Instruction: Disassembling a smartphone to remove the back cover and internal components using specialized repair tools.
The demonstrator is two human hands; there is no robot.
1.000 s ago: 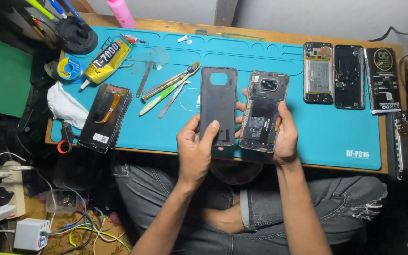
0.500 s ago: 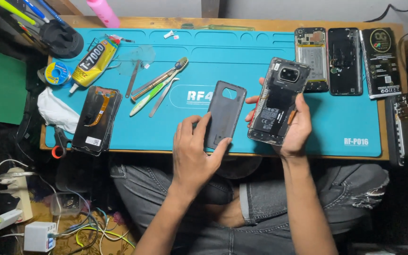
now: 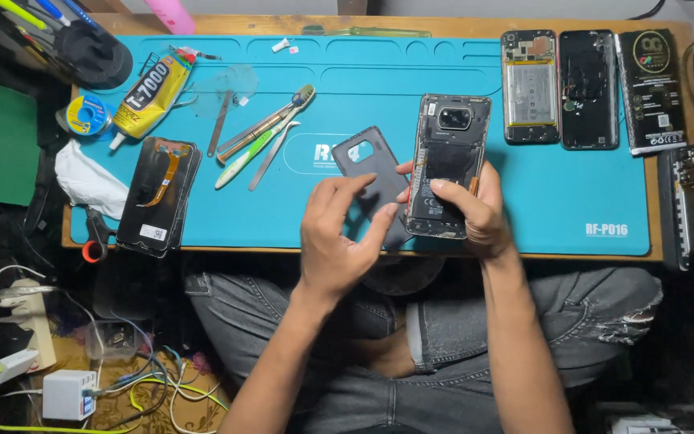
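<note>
Right hand (image 3: 475, 213) has its fingers clamped round the lower half of the opened phone (image 3: 446, 165), held tilted just above the blue mat (image 3: 524, 193); the left hand (image 3: 339, 233), fingers loosely apart, touches the dark back cover (image 3: 371, 173) lying flat on the mat beside it. The one-handed grip is low, so the phone could tip and hit the desk. A left fingertip could drag the cover off the near edge.

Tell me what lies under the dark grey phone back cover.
Under the dark grey phone back cover lies the blue work mat; the left hand covers its lower end, hiding what is beneath.
</note>
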